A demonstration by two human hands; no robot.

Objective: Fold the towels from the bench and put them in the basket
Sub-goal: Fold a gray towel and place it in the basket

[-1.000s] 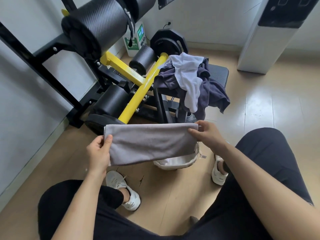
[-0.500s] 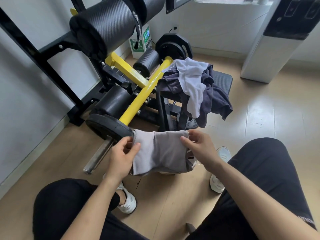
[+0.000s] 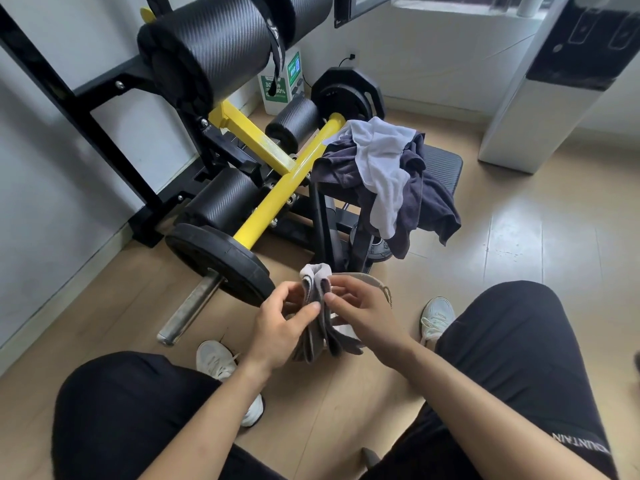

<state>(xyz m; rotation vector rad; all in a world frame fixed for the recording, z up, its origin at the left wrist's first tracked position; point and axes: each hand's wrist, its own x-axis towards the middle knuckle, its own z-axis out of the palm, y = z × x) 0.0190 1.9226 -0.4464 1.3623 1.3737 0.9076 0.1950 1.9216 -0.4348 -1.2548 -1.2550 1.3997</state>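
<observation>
Grey towel (image 3: 313, 276), spread wide a second ago, now hangs doubled, pinched by left hand (image 3: 277, 327) and right hand (image 3: 360, 317); nearly ready for the basket (image 3: 373, 282).

towels (image 3: 381, 161) on bench (image 3: 444, 164), basket (image 3: 379, 285) before it

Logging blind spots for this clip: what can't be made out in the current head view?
Head view only.
basket: only part of its rim shows; the right hand and grey towel hide the inside.
grey towel: bunched between the left hand and right hand; fold layers uncountable.
dark towels on the bench: the white towel covers them; number unclear.
green-and-white box: its print is too small to read.
</observation>
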